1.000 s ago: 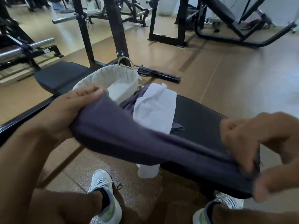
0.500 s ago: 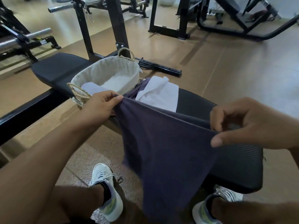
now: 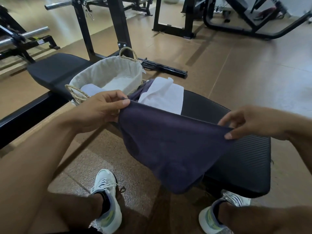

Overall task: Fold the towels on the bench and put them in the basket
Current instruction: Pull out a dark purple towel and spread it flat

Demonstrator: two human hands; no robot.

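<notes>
- A dark purple towel (image 3: pixel 168 146) is held up in the air by two of its top corners, in front of the black bench (image 3: pixel 244 157).
- One corner is pinched by the left hand (image 3: pixel 99 110); the thumb and the curled fingers are pressed together on the cloth.
- The other corner is pinched by the right hand (image 3: pixel 249 120), with the thumb under the edge and the fingers on top.
- The top edge of the towel is pulled almost straight between the two hands. The rest hangs down loose, and the low edge ends near the front edge of the bench.
- A white towel (image 3: pixel 163 97) is seen lying on the bench just behind the held towel, with more purple cloth (image 3: pixel 143 88) bunched beside it and partly under it.
- A basket (image 3: pixel 108 73) with a pale cloth lining is set on the bench, just past the left hand. A light folded towel (image 3: pixel 91 89) is seen inside it at the near end, and the far part of its floor is bare.
- Bare bench top is seen to the right, under the right hand.
- Brown floor (image 3: pixel 236 73) is open on the right side.
- Two white shoes (image 3: pixel 108 200) are seen on the floor below the towel.
</notes>
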